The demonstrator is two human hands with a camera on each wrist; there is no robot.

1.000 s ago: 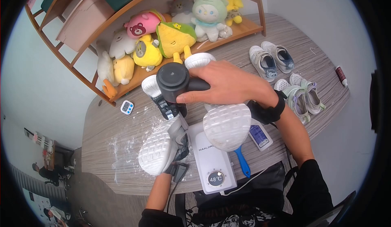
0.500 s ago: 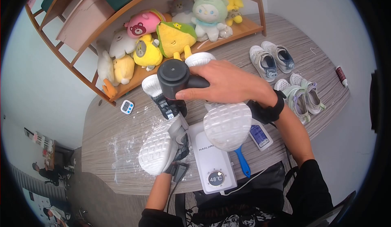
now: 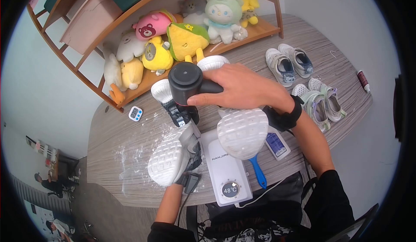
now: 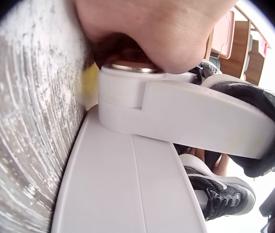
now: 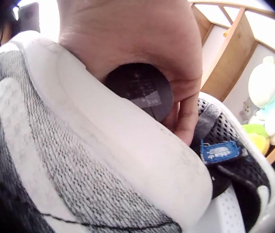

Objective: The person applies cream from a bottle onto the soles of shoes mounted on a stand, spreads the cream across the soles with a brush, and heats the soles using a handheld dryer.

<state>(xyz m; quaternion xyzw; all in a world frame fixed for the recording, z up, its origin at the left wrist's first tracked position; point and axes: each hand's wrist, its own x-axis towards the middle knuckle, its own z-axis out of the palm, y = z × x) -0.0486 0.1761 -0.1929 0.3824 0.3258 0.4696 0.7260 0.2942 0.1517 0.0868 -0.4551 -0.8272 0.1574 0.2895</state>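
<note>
My right hand (image 3: 236, 86) grips the handle of a black round-headed device (image 3: 185, 83), held above the black-and-white shoe (image 3: 162, 91) at the back left. The white dryer (image 3: 225, 168) reads 48°C; shoes sit on its arms, including the near-left shoe (image 3: 167, 159) and near-right shoe (image 3: 242, 133), soles facing up. That near-left shoe covers my left hand in the head view. Seen from the left wrist, my left hand (image 4: 152, 29) lies against the metal-topped joint of a white arm (image 4: 200, 116), its fingertips hidden. The right wrist view shows fingers (image 5: 188, 116) curled beside the black handle (image 5: 145, 92).
Two pairs of shoes stand at the right, the white pair (image 3: 281, 66) behind the strapped pair (image 3: 318, 103). Plush toys fill the shelf (image 3: 260, 31). A timer (image 3: 135, 114), a blue-handled brush (image 3: 258, 174), a labelled bottle (image 3: 277, 144) and cables lie around the dryer.
The black device in my right hand has shifted very slightly to the right and up. The shoes and my left arm look nearly unchanged.
</note>
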